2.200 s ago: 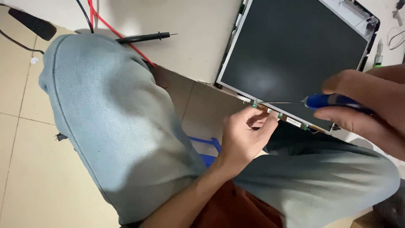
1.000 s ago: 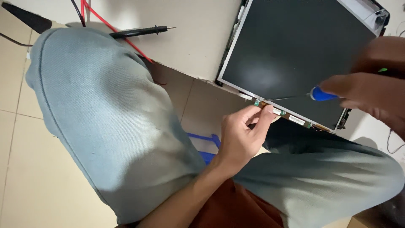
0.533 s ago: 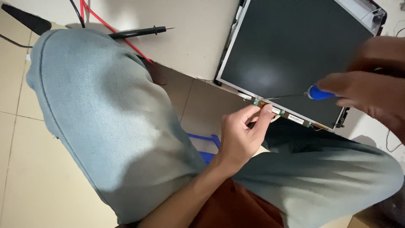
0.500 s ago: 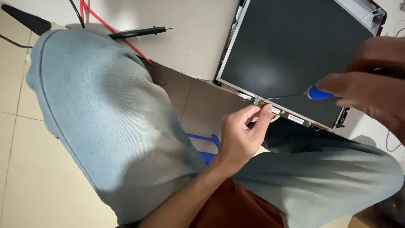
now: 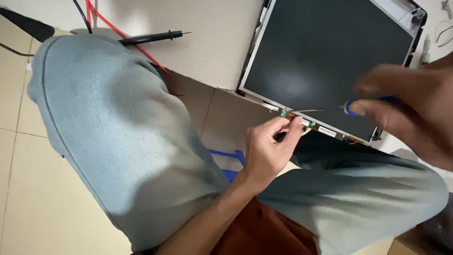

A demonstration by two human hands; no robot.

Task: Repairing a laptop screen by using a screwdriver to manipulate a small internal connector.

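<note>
A dark flat screen panel lies face-up, its lower edge overhanging the desk; a blue-handled screwdriver points at that edge's thin circuit strip.

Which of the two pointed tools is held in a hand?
The blue-handled thin screwdriver, gripped by the right hand. The black probe lies untouched on the white table.

The left hand pinches the lower edge of a dark screen panel, fingertips just below a thin circuit strip. The right hand (blurred) grips a blue-handled screwdriver, tip just above those fingertips.
</note>
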